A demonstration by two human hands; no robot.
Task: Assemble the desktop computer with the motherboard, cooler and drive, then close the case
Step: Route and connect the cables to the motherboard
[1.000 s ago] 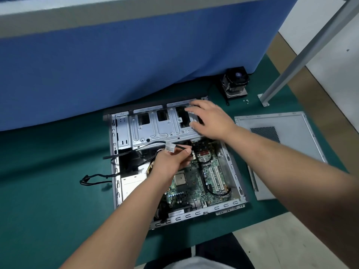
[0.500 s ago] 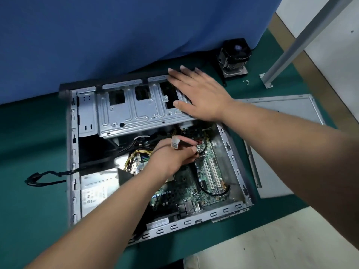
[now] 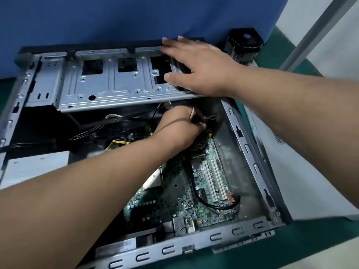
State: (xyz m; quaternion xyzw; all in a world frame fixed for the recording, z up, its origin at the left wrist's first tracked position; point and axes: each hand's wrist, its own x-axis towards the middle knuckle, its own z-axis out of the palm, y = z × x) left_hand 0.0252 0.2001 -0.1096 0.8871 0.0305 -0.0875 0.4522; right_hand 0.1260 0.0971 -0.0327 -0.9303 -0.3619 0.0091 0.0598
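Green worktop (image 3: 320, 247) carries open case (image 3: 250, 144); right hand (image 3: 196, 66) flat on drive cage (image 3: 108, 84), left hand (image 3: 180, 127) pinching cable connector (image 3: 196, 119) above motherboard (image 3: 202, 183), likely plugging in next

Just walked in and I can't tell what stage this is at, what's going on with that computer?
A person is working inside an open desktop case lying on a green table. The right hand rests flat on the metal drive cage at the far end. The left hand reaches in just under that cage, gripping a cable connector above the motherboard, which already sits in the case. The cooler stands outside the case, and the side panel lies beside it, so the case isn't closed.
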